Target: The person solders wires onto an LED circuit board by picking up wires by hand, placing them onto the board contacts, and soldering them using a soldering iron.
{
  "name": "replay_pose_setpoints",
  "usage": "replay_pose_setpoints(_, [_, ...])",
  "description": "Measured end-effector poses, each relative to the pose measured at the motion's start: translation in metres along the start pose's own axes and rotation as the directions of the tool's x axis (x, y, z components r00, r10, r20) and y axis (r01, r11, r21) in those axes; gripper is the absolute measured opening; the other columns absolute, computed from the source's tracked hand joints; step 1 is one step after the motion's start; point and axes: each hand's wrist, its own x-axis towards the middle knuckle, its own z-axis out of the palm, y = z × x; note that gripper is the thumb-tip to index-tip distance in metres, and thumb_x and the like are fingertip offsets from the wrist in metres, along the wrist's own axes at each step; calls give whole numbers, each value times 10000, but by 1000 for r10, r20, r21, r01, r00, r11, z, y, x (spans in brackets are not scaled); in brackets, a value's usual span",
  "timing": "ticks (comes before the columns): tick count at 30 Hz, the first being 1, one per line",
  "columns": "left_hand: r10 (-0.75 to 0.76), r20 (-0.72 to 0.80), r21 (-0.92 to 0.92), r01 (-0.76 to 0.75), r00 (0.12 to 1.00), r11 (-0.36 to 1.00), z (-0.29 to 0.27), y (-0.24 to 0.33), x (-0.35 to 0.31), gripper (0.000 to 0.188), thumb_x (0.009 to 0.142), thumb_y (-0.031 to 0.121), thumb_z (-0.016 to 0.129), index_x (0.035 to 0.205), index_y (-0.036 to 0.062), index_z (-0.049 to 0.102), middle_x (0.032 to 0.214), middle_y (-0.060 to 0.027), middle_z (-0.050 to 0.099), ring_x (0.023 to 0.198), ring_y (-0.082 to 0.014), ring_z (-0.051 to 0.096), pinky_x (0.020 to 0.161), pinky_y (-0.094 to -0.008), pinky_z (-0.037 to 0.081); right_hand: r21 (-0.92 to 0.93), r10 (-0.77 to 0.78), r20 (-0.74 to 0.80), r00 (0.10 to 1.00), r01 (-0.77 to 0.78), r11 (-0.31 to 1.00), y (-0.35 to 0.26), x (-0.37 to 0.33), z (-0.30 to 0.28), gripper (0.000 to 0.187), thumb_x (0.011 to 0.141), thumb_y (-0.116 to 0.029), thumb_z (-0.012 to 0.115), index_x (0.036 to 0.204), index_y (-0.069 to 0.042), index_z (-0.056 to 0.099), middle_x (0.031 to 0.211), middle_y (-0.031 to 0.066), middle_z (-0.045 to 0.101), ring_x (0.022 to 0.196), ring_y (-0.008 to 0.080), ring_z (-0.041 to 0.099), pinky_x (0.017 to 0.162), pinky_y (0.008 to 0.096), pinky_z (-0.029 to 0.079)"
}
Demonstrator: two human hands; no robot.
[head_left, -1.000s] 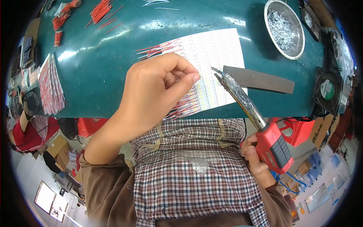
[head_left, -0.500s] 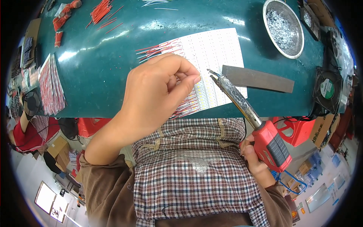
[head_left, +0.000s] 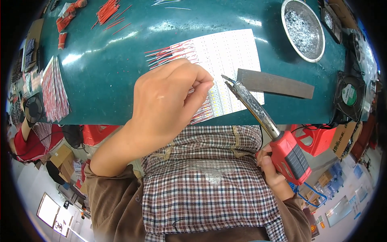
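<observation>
In my right hand [head_left: 271,169] is a soldering gun [head_left: 288,155] with a red and black handle. Its long metal barrel slants up and left, and the tip sits just above a white LED circuit board sheet [head_left: 236,48]. My left hand [head_left: 167,94] hovers over the left part of that sheet, thumb and forefinger pinched close to the tip. What the pinch holds, if anything, is too small to make out. Red and white wires [head_left: 169,54] stick out along the sheet's left edge, partly covered by my left hand. A dark flat bar [head_left: 278,84] lies across the sheet's right side.
A metal bowl [head_left: 285,24] with silvery bits stands at the far right, and a small fan [head_left: 348,94] sits near the right edge. Bundles of red-and-white wires [head_left: 55,92] and loose red wires [head_left: 108,14] lie on the left of the green table [head_left: 96,88]. Another person's sleeve [head_left: 20,141] shows far left.
My left hand has turned slightly, its pinched fingertips staying close to the soldering tip. My right hand and the soldering gun have barely moved.
</observation>
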Motion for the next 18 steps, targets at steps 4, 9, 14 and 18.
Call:
replay_pose_setpoints(4, [9, -1, 17, -9, 1000, 1000, 1, 1, -1, 143, 815, 30, 766, 896, 76, 658, 747, -40, 641, 657, -222, 646, 567, -342, 487, -30, -6, 24, 1000, 7, 1000, 5, -1, -2, 209, 850, -117, 734, 1025, -3, 719, 851, 134, 694, 705, 283, 682, 638, 357, 538])
replay_pose_setpoints(9, [72, 45, -36, -71, 996, 997, 1, -1, -5, 125, 813, 7, 782, 907, 43, 708, 786, -66, 665, 598, -193, 569, 554, -315, 451, 41, 16, -51, 999, -13, 999, 4, -4, 0, 189, 871, -109, 729, 1027, -2, 716, 846, 118, 693, 709, 259, 679, 648, 352, 537])
replay_pose_setpoints(14, [141, 116, 66, -149, 983, 987, 2, -6, -10, 135, 803, 0, 775, 902, 36, 689, 807, -87, 664, 695, -269, 644, 608, -363, 505, 60, 29, -68, 997, -25, 998, 6, -9, -3, 183, 870, -114, 744, 1006, 3, 708, 823, 108, 680, 695, 255, 667, 645, 345, 528])
replay_pose_setpoints(18, [134, 130, 101, -148, 982, 984, 2, -6, -9, 142, 799, 1, 777, 902, 34, 683, 812, -87, 656, 714, -277, 652, 619, -370, 514, -22, 31, -39, 999, -31, 999, 6, -9, -4, 181, 856, -109, 754, 991, 0, 704, 806, 108, 666, 672, 258, 650, 618, 346, 511])
